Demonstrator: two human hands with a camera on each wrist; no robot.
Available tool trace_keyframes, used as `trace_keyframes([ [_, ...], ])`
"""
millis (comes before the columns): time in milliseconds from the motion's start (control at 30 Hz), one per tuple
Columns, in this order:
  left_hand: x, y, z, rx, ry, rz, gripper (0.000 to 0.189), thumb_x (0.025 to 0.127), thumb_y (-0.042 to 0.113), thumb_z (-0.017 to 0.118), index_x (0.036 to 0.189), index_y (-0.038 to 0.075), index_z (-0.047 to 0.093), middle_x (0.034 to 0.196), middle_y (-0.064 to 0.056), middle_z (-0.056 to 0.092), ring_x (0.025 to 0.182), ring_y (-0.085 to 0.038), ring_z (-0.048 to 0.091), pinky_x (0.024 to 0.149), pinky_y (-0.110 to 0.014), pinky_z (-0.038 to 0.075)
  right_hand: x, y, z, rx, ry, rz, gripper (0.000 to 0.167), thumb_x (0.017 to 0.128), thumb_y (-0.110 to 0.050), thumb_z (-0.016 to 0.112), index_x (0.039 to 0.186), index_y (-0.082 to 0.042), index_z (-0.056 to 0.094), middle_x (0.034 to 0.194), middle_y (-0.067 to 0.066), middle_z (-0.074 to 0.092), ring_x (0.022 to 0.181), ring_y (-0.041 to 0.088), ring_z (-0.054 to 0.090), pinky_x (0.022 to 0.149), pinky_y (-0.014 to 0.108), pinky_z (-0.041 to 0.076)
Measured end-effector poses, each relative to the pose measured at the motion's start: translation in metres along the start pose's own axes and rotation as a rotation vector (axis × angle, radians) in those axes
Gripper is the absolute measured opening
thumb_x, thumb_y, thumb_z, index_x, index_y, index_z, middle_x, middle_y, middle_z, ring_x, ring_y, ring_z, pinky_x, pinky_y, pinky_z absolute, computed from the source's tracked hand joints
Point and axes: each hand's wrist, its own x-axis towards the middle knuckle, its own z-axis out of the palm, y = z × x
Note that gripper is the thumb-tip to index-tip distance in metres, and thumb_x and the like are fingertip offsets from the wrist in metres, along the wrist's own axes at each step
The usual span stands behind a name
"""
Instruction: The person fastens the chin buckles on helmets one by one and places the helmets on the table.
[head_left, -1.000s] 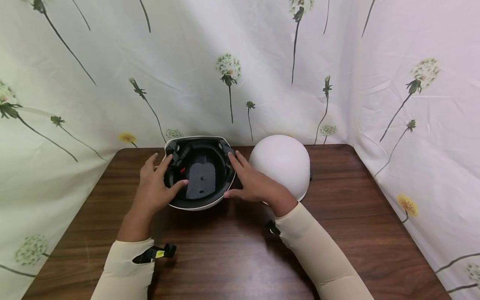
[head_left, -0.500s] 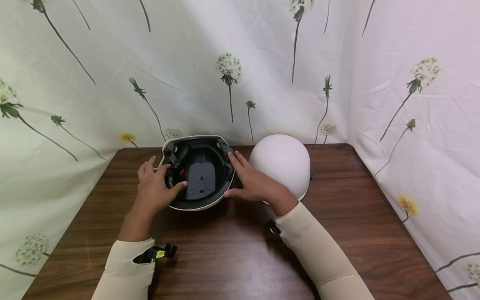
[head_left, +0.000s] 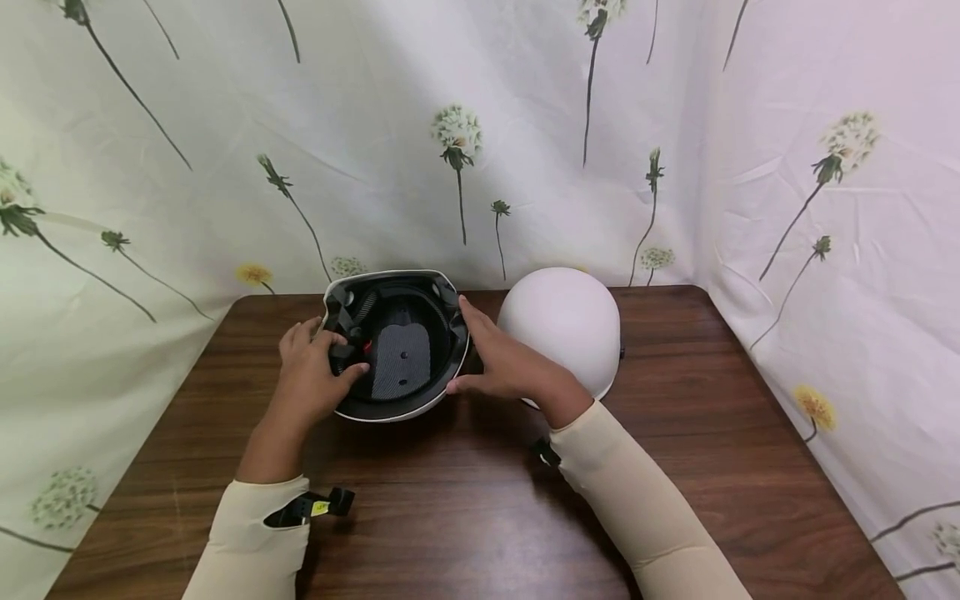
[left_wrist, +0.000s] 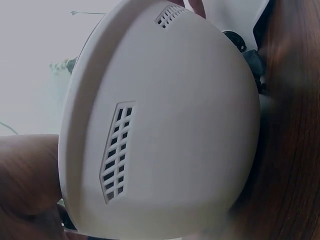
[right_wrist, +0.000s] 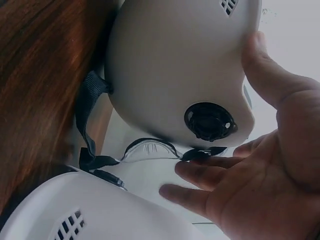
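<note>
An upturned white helmet with a black padded lining lies toward the back of the table. My left hand grips its left rim, thumb reaching inside by a small red piece and the dark straps. At the right side my right hand touches the shell with fingers fairly straight. In the right wrist view the thumb rests at the rim, beside a black side knob. The left wrist view shows the smooth shell with a slotted vent.
A second white helmet stands dome up to the right, behind my right forearm. Between the helmets hang a dark strap and a clear goggle-like piece. The wooden table meets a dandelion-print curtain behind.
My left fingers have drawn in at the left rim and the thumb has shifted slightly left. The right fingers have moved closer together against the shell. The upturned helmet has edged slightly left.
</note>
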Motion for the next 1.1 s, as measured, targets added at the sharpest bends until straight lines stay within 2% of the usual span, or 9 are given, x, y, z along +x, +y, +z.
trace_keyframes([
  [167, 0.001, -0.001, 0.000, -0.072, 0.032, 0.030, 0.034, 0.094, 0.012, 0.078, 0.110, -0.009, 0.056, 0.158, -0.040, 0.028, 0.149, -0.061, 0.015, 0.113, -0.075, 0.026, 0.001, 0.002, 0.000, 0.032, 0.007, 0.014, 0.127, 0.088, -0.049, 0.084, 0.169, -0.024, -0.012, 0.176, 0.001, 0.001, 0.160, 0.014, 0.013, 0.124, 0.041, 0.030],
  [267, 0.001, 0.000, 0.000, -0.094, 0.063, 0.047, 0.031, 0.096, 0.010, 0.076, 0.109, -0.008, 0.054, 0.157, -0.038, 0.031, 0.147, -0.060, 0.019, 0.111, -0.074, 0.029, 0.003, 0.005, 0.001, 0.041, 0.030, 0.014, 0.129, 0.085, -0.049, 0.086, 0.170, -0.025, -0.008, 0.172, 0.008, 0.012, 0.153, 0.019, 0.028, 0.119, 0.042, 0.038],
  [400, 0.001, 0.000, 0.000, -0.108, 0.132, 0.082, 0.033, 0.094, 0.006, 0.077, 0.111, -0.010, 0.053, 0.151, -0.036, 0.039, 0.141, -0.057, 0.032, 0.108, -0.069, 0.033, 0.004, 0.007, 0.001, 0.033, 0.046, 0.019, 0.128, 0.084, -0.051, 0.087, 0.171, -0.024, -0.003, 0.165, 0.009, 0.022, 0.144, 0.020, 0.039, 0.114, 0.041, 0.042],
  [533, 0.001, 0.000, 0.001, -0.126, 0.218, 0.109, 0.035, 0.090, 0.002, 0.081, 0.109, -0.010, 0.054, 0.145, -0.034, 0.046, 0.134, -0.053, 0.044, 0.107, -0.065, 0.038, 0.003, 0.006, 0.000, 0.026, 0.049, 0.022, 0.127, 0.084, -0.051, 0.087, 0.171, -0.023, -0.001, 0.162, 0.008, 0.024, 0.141, 0.020, 0.042, 0.113, 0.041, 0.043],
  [767, 0.002, -0.002, 0.005, -0.162, 0.330, 0.131, 0.038, 0.089, 0.013, 0.086, 0.097, -0.006, 0.054, 0.142, -0.029, 0.053, 0.129, -0.052, 0.052, 0.097, -0.062, 0.044, 0.002, 0.006, -0.005, 0.026, 0.068, 0.006, 0.123, 0.084, -0.046, 0.089, 0.171, -0.020, 0.006, 0.161, 0.011, 0.028, 0.143, 0.022, 0.042, 0.115, 0.042, 0.042],
  [933, 0.004, -0.005, 0.007, -0.200, 0.454, 0.172, 0.031, 0.095, 0.013, 0.079, 0.086, -0.008, 0.059, 0.133, -0.030, 0.060, 0.121, -0.051, 0.058, 0.093, -0.059, 0.045, 0.002, 0.005, -0.008, 0.004, 0.081, -0.010, 0.108, 0.094, -0.042, 0.080, 0.170, -0.015, 0.008, 0.165, 0.012, 0.028, 0.148, 0.024, 0.039, 0.118, 0.045, 0.039],
  [1000, 0.005, -0.006, 0.008, -0.214, 0.512, 0.195, 0.031, 0.098, 0.012, 0.076, 0.079, -0.008, 0.061, 0.128, -0.030, 0.063, 0.116, -0.050, 0.060, 0.088, -0.055, 0.045, 0.001, 0.005, -0.010, -0.005, 0.094, -0.019, 0.099, 0.099, -0.037, 0.074, 0.170, -0.011, 0.010, 0.165, 0.014, 0.028, 0.149, 0.026, 0.038, 0.119, 0.046, 0.038],
  [1100, 0.006, -0.007, 0.008, -0.227, 0.576, 0.218, 0.036, 0.101, 0.011, 0.072, 0.072, -0.008, 0.061, 0.123, -0.028, 0.067, 0.109, -0.046, 0.064, 0.083, -0.038, 0.044, 0.000, 0.005, -0.012, -0.006, 0.102, -0.024, 0.090, 0.104, -0.035, 0.067, 0.170, -0.009, 0.011, 0.167, 0.015, 0.028, 0.147, 0.027, 0.041, 0.118, 0.047, 0.038],
])
